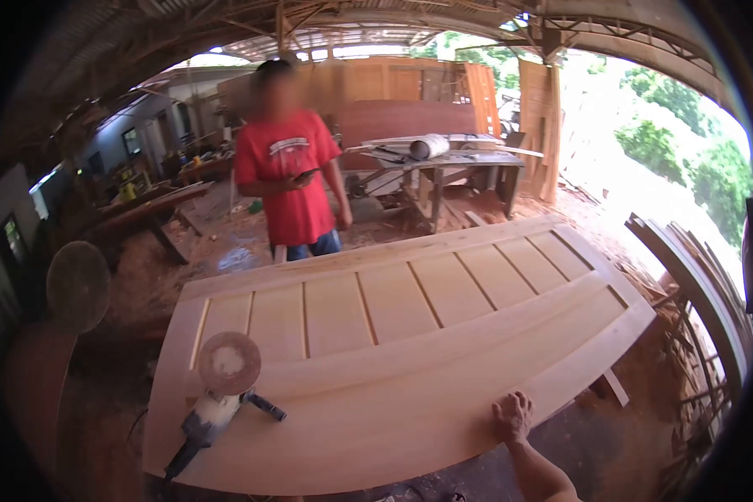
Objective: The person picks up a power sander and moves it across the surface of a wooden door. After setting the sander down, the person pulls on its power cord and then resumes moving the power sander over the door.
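A large pale wooden door panel (376, 385) with grooved slats along its far half lies flat before me. My right hand (513, 416) rests on its near edge at the right, fingers spread and curving down onto the wood, holding nothing. An angle grinder (209, 414) with a round sanding disc and a black side handle lies on the left end of the panel, with no hand on it. My left hand is out of the frame.
A person in a red shirt (289, 176) stands beyond the panel holding a phone. Behind, a workbench (443, 159) carries a roll and boards. Stacked planks (694, 284) lean at the right. A round fan-like disc (78, 287) stands at the left.
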